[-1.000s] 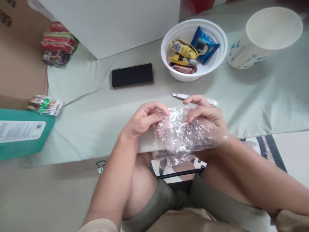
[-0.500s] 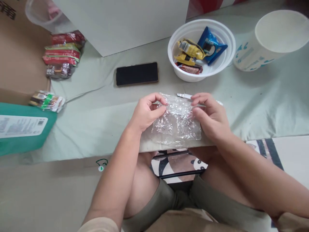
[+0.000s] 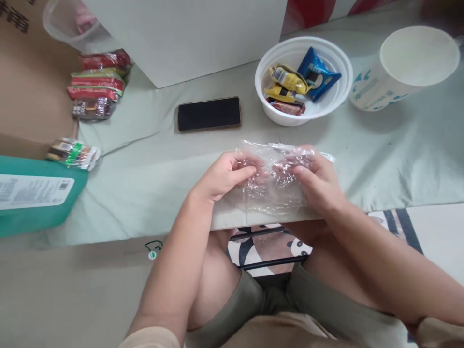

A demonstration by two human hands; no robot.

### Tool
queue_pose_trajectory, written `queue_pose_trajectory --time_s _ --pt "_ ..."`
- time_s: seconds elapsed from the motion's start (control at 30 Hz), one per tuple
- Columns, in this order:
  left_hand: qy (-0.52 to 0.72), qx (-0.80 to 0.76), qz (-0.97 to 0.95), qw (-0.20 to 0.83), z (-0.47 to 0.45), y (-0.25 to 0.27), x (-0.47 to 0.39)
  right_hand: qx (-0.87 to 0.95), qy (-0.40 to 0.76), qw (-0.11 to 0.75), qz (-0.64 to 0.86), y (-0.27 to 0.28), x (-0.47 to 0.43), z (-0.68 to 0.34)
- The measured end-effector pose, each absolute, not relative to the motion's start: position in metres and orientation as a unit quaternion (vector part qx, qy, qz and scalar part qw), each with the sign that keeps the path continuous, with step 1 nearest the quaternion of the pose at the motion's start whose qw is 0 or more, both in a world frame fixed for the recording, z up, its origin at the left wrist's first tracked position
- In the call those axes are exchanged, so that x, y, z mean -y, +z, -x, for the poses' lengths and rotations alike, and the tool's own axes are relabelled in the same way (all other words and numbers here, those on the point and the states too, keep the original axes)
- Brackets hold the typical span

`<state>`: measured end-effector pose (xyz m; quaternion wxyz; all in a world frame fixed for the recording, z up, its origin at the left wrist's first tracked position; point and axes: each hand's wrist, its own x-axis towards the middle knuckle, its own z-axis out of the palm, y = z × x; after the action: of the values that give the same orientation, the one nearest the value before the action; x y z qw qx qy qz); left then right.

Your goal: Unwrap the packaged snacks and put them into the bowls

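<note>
A clear, crinkled plastic bag (image 3: 275,195) spreads between my two hands at the table's front edge. My left hand (image 3: 224,174) is closed on its left side, the thumb in front and the fingertips showing through the film. On the right side my right hand (image 3: 322,183) grips the bag the same way, its fingers behind the plastic. Partly covered by the bag and my right fingers lies a white utility knife (image 3: 328,157); only its end shows plainly. Nothing can be made out inside the bag.
Beyond my hands lie a black phone (image 3: 209,114) and a white bowl (image 3: 266,104) of wrapped snacks. A paper bucket (image 3: 391,87) stands at right. Snack packs (image 3: 96,89), a cardboard box (image 3: 32,87) and a green package (image 3: 72,203) are at left. A white panel (image 3: 188,38) stands behind.
My fingers have gone from pinching the bag's upper part to lying behind its film. The bag has shifted slightly right and looks more spread out, now covering more of the knife.
</note>
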<state>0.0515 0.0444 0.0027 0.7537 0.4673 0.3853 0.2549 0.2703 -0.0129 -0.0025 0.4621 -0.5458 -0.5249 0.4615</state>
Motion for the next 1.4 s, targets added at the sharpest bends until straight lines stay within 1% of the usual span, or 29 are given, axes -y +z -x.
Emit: queue_pose_trajectory --time_s 0.1,0.17,0.3,0.4,0.53,0.7,0.77,0.83,0.93,1.07,1.2,1.3,1.4 --pt "0.305 -0.392 -0.455 0.739 -0.053 0.003 -0.042 0.568 0.465 0.398 0.55 -0.003 0.013 -0.269" --pt "0.292 -0.392 -0.446 0.75 -0.052 0.005 -0.041 0.573 0.457 0.382 0.563 -0.003 0.012 -0.267" --pt "0.214 -0.402 -0.435 0.777 -0.049 0.007 -0.039 0.537 0.453 0.416 0.578 -0.004 0.013 -0.267" --pt "0.219 -0.408 -0.438 0.77 -0.049 0.005 -0.038 0.551 0.438 0.438 0.56 -0.007 0.013 -0.268" --pt "0.247 -0.411 -0.433 0.763 -0.047 0.002 -0.04 0.596 0.396 0.421 0.558 -0.008 0.013 -0.266" --pt "0.197 -0.394 -0.435 0.785 -0.045 0.006 -0.04 0.627 0.381 0.436 0.522 -0.005 0.011 -0.266" --pt "0.226 -0.387 -0.444 0.776 -0.046 0.009 -0.041 0.652 0.36 0.438 0.502 -0.006 0.011 -0.268" --pt "0.286 -0.395 -0.447 0.75 -0.048 0.01 -0.043 0.666 0.35 0.436 0.495 -0.008 0.012 -0.27" --pt "0.358 -0.429 -0.42 0.715 -0.05 0.009 -0.048 0.672 0.356 0.439 0.479 -0.011 0.011 -0.272" --pt "0.404 -0.461 -0.378 0.694 -0.051 0.008 -0.054 0.682 0.372 0.453 0.437 -0.014 0.01 -0.274" --pt "0.412 -0.484 -0.383 0.671 -0.052 0.011 -0.055 0.667 0.429 0.461 0.399 -0.018 0.012 -0.276" --pt "0.398 -0.496 -0.401 0.659 -0.053 0.013 -0.054 0.625 0.474 0.464 0.411 -0.023 0.014 -0.276" --pt "0.4 -0.482 -0.413 0.661 -0.053 0.012 -0.053 0.599 0.482 0.469 0.435 -0.024 0.014 -0.275"
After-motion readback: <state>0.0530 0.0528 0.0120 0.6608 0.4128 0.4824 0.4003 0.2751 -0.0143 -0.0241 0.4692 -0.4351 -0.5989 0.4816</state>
